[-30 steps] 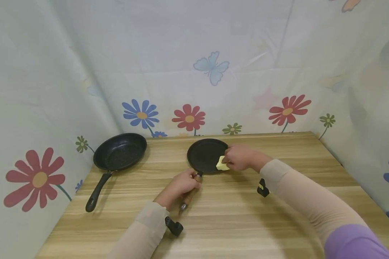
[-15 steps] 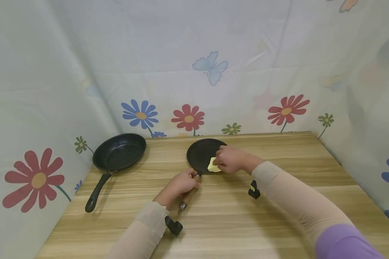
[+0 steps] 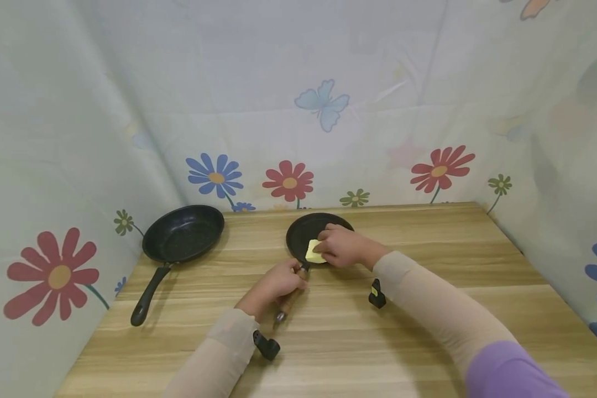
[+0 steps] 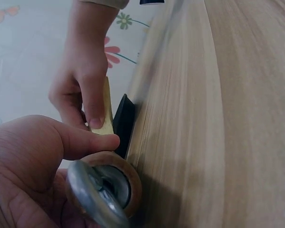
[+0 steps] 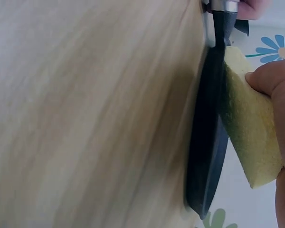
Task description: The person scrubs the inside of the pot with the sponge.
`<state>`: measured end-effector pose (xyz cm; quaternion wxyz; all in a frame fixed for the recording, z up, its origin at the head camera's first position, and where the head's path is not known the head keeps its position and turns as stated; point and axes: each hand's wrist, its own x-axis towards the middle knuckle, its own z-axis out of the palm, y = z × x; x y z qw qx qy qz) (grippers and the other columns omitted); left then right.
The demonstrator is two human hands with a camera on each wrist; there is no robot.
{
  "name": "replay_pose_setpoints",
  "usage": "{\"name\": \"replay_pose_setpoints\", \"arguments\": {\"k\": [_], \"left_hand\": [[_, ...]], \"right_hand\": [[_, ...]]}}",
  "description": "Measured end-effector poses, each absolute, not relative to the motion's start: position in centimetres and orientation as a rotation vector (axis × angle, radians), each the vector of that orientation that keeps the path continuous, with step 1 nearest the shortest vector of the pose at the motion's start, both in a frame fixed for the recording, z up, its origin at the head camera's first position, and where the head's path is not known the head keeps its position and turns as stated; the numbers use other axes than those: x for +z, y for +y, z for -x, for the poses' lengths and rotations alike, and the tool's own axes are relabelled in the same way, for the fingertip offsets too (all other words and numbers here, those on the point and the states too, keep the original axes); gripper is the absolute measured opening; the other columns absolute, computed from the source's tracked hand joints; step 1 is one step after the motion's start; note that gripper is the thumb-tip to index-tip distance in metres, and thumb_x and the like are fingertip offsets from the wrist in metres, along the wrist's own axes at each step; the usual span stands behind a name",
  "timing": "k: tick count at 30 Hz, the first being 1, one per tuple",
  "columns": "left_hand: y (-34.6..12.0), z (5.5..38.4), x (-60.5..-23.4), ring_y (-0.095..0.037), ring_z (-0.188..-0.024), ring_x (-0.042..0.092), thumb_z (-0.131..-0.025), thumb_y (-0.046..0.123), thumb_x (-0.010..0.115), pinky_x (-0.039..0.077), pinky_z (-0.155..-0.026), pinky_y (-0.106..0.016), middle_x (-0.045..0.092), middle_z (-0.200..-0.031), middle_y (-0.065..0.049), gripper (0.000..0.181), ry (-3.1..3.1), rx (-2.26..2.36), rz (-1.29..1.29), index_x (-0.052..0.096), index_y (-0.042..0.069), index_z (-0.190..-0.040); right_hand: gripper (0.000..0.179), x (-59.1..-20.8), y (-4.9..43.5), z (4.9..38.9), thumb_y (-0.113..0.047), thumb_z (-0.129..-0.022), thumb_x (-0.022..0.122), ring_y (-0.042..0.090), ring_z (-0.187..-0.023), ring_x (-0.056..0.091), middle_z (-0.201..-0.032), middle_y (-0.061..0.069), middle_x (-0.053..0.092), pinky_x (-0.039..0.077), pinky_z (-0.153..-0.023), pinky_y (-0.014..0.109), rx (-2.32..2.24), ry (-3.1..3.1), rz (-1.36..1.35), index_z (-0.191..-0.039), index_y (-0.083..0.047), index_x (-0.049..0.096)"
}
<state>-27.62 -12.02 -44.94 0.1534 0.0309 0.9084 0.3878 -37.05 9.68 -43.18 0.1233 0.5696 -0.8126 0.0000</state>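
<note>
A small flat black pan lies on the table, its wooden handle pointing toward me. My left hand grips that handle near the pan; the left wrist view shows the thumb along the wood and a metal ring at the handle's end. My right hand pinches a yellow sponge against the near part of the pan, close to where the handle joins. In the right wrist view the sponge is tilted over the pan's rim, with the thumb on its face. Part of the pan is hidden behind the right hand.
A larger, deeper black frying pan stands at the back left, its black handle toward the front. Wood-grain tabletop lies in front and to the right. A flowered cloth hangs behind and at both sides.
My right hand has slid the sponge leftward along the near side of the small pan toward its handle. The left hand keeps its grip and has hardly moved.
</note>
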Motion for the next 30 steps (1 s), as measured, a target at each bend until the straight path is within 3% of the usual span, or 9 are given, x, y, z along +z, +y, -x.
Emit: {"name": "replay_pose_setpoints", "arguments": {"k": [7, 16, 30], "left_hand": [[-12.1, 28.0, -44.9, -0.024, -0.071, 0.06, -0.084, 0.019, 0.076, 0.047, -0.047, -0.031, 0.06, -0.095, -0.011, 0.031, 2.611, 1.076, -0.081, 0.058, 0.009, -0.108], [-12.2, 28.1, -45.1, -0.024, -0.071, 0.061, -0.085, 0.019, 0.075, 0.048, -0.046, -0.032, 0.06, -0.099, -0.011, 0.033, 2.6, 1.06, -0.074, 0.057, 0.01, -0.112], [-12.4, 28.2, -45.1, -0.023, -0.07, 0.059, -0.083, 0.017, 0.075, 0.046, -0.05, -0.032, 0.06, -0.088, -0.009, 0.024, 2.625, 1.075, -0.159, 0.056, 0.009, -0.095]], "right_hand": [[0.024, -43.9, 8.6, 37.6, -0.016, -0.096, 0.061, 0.029, -0.106, 0.061, -0.113, 0.012, 0.07, 0.044, -0.095, 0.045, 0.021, -2.365, -1.608, -0.116, -0.012, 0.075], [0.027, -44.7, 7.1, 38.5, -0.018, -0.096, 0.06, 0.033, -0.109, 0.059, -0.117, 0.016, 0.069, 0.046, -0.094, 0.048, 0.018, -2.388, -1.529, -0.118, -0.013, 0.074], [0.031, -45.1, 5.4, 40.1, -0.019, -0.099, 0.058, 0.033, -0.111, 0.058, -0.124, 0.014, 0.066, 0.043, -0.102, 0.047, 0.009, -2.55, -1.354, -0.128, -0.015, 0.07]]}}
